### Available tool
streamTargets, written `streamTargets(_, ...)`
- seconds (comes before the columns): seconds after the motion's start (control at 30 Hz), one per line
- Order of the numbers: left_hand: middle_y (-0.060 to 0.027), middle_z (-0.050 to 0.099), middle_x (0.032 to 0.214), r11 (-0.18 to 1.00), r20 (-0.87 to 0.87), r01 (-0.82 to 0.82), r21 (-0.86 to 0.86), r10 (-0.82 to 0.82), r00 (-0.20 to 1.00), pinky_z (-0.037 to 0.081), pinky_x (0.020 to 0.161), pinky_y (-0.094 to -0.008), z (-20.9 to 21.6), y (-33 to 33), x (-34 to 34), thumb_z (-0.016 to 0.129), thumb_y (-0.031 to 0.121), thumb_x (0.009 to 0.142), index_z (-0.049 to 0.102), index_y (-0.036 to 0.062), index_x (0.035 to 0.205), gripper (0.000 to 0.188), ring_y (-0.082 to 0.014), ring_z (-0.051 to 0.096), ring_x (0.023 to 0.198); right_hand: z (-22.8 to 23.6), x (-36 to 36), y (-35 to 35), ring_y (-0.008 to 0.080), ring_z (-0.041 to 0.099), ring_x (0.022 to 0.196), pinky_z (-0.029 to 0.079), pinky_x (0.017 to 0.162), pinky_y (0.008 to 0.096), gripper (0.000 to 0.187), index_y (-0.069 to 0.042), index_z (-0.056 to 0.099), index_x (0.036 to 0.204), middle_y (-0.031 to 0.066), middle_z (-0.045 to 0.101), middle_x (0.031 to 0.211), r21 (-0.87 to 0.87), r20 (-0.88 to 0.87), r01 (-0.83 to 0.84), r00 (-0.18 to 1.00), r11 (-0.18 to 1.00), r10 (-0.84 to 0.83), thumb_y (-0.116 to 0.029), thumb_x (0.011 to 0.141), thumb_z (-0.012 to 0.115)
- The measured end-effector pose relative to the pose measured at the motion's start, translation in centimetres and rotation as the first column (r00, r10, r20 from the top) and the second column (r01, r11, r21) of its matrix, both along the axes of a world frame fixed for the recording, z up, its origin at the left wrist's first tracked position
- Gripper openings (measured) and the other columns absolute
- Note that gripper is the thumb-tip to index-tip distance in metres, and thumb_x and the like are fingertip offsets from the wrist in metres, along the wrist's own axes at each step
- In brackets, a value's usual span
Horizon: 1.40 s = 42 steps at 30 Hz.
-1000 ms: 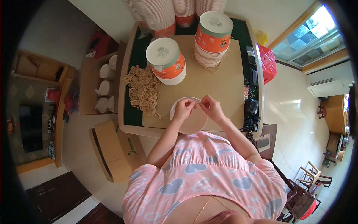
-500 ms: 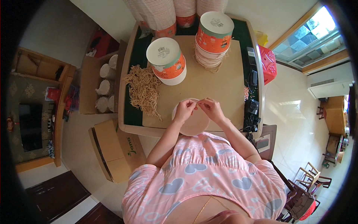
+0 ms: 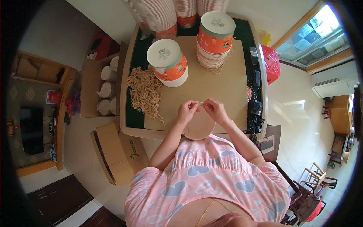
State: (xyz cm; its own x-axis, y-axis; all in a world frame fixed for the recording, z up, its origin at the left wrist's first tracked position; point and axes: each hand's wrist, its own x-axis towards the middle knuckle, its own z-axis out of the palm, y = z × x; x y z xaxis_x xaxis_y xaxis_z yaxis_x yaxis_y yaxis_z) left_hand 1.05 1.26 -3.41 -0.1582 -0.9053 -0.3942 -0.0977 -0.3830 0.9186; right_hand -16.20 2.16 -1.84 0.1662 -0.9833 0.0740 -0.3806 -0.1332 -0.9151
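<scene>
Against the table's near edge and my dress sits a round, pale paper bucket [image 3: 199, 126]; whether I see its inside or its base is hard to tell. At its far edge my left hand [image 3: 187, 112] is closed in a pinch. My right hand [image 3: 215, 109] pinches beside it, fingertips nearly meeting the left ones. Whatever lies between the fingers is too small to make out. Left of my hands lies a tangled heap of tan paper twine [image 3: 145, 92]. Beyond stands an upside-down orange and green paper bucket [image 3: 168, 68].
A second upside-down bucket stack [image 3: 215, 36] stands far right with twine around its lower part. Tall nested stacks [image 3: 162, 17] line the back. Black adapters and cables [image 3: 256, 109] run along the right edge. An open carton [image 3: 90, 89] holds white bundles on the left.
My hands have drawn slightly closer to me and remain pinched at the bucket's far edge. The bucket has shifted slightly toward me. The view has moved a little.
</scene>
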Motion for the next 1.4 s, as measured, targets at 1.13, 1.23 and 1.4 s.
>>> streamTargets(1.13,-0.0035,0.063,0.065,0.978,0.199,0.047,-0.206,-0.006,0.980,0.042,0.049,-0.0243,-1.0,0.4,0.2,0.059,0.012,0.086,0.061,0.0005,0.077,0.014,-0.0088,0.053,0.053,1.3,-0.4,0.2,0.0263,0.058,0.065,0.046,0.057,0.0332,0.006,-0.001,0.058,0.084,0.0127,0.056,0.079,-0.029,-0.052,-0.039,0.998,0.999,0.038,-0.005,0.080,0.061)
streamTargets(1.23,-0.0004,0.060,0.065,0.973,0.218,0.061,-0.223,-0.011,0.976,0.038,0.045,-0.0214,-0.8,0.5,0.1,0.058,0.012,0.087,0.060,0.0016,0.079,0.013,-0.0048,0.048,0.051,1.3,-0.4,0.3,0.0262,0.058,0.066,0.046,0.057,0.0330,0.007,-0.001,0.058,0.084,0.0130,0.056,0.079,-0.052,-0.054,-0.030,0.998,0.998,0.027,-0.006,0.080,0.062)
streamTargets(1.4,0.0001,0.060,0.065,0.971,0.173,0.073,-0.230,-0.033,0.984,0.038,0.046,-0.0206,0.2,0.6,-0.2,0.057,0.011,0.088,0.060,0.0017,0.082,0.011,-0.0041,0.049,0.052,3.3,-0.1,0.4,0.0260,0.060,0.069,0.048,0.058,0.0323,0.008,-0.002,0.060,0.085,0.0125,0.058,0.080,0.056,-0.003,-0.015,1.000,0.998,0.015,-0.007,0.079,0.063)
